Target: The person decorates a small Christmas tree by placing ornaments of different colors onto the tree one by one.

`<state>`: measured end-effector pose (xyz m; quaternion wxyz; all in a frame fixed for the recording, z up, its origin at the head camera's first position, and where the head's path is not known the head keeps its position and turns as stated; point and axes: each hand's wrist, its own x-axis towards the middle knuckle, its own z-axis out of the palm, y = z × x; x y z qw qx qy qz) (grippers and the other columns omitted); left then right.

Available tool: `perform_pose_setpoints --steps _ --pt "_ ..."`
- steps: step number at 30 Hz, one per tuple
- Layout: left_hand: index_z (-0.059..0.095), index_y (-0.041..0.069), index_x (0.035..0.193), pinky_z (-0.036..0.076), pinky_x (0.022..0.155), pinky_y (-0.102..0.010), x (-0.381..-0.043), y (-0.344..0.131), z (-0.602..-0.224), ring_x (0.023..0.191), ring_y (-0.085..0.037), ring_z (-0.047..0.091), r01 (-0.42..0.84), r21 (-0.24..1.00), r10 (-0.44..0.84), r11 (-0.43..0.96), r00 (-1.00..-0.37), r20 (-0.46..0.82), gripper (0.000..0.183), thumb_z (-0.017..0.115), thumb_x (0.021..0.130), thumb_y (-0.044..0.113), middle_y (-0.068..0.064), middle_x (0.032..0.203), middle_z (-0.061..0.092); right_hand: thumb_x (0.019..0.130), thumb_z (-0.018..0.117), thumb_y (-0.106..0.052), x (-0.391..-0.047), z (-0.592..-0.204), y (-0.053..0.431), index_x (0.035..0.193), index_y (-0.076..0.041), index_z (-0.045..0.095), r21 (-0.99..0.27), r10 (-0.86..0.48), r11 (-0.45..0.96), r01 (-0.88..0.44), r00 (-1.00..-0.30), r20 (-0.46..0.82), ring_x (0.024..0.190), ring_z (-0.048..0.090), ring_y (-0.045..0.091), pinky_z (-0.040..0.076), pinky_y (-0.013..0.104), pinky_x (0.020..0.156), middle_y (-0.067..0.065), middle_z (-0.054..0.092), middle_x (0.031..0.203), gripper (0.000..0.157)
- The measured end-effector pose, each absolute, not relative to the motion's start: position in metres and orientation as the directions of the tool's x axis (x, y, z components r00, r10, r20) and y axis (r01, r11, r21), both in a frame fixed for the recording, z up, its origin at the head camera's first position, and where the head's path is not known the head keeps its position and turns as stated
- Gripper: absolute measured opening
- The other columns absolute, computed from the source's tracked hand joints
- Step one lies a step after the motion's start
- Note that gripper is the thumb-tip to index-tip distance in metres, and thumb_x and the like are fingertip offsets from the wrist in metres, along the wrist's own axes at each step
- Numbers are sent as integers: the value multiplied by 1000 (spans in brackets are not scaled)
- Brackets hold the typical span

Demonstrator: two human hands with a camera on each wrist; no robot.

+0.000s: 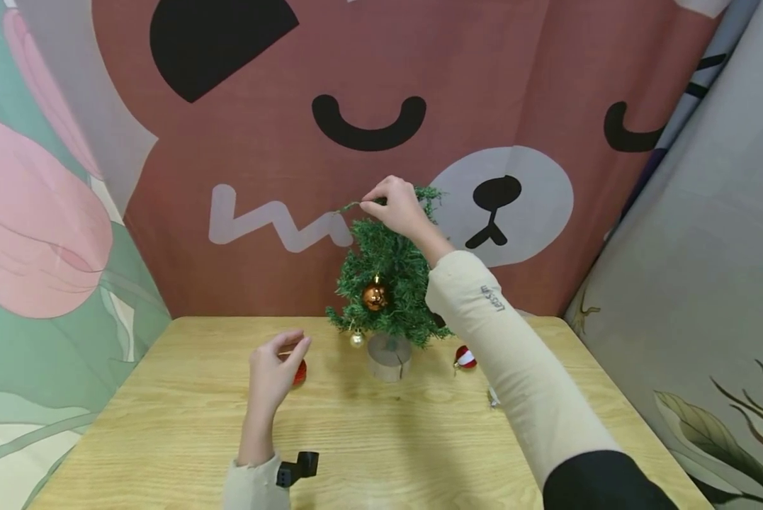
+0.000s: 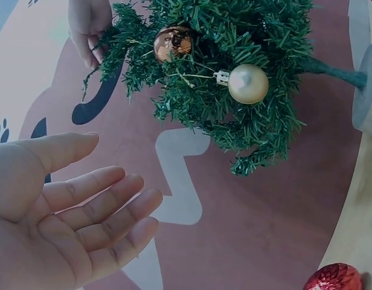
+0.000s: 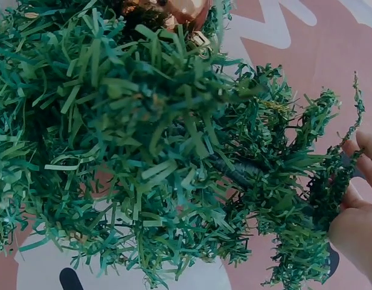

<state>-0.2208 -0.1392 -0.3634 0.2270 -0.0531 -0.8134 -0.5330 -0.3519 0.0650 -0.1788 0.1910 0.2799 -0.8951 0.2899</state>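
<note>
In the head view, the right hand (image 1: pixel 395 204) pinches a thin green sprig (image 1: pixel 348 207) between thumb and fingers; a fingertip grip probably suits so slender a stem. The small tree (image 1: pixel 403 276) lies at six o'clock from that hand, upright on a wooden base (image 1: pixel 389 363) that seems meant to steady it on the table (image 1: pixel 177 404). The left hand (image 1: pixel 274 370) appears to hold nothing, its fingers bent loosely; the tree is at two o'clock from it, and a red ornament (image 1: pixel 300 373) peeks out just beyond its fingers.

In the left wrist view, the left palm is bare, fingers relaxed and apart. The tree lies between one and two o'clock from it, the red ornament between three and four. A gold ball (image 2: pixel 248 84) hangs by a cord, presumably looped over foliage, near a copper ball (image 2: pixel 173 42).

In the right wrist view, the fingers close on the sprig at the tree's tip; most foliage spreads between nine and ten o'clock from them, the copper ball toward half past ten.
</note>
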Motion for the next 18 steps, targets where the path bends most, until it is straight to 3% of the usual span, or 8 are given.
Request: perform_pose_setpoints --steps 18 --pt "64 -4 103 50 72 -35 -222 -147 -369 87 -25 61 307 852 -176 425 -895 411 24 63 84 11 -17 99 64 89 56 -15 -352 -180 59 101 -2 68 -472 -367 675 -567 -813 452 94 47 20 41 32 79 9 53 102 21"
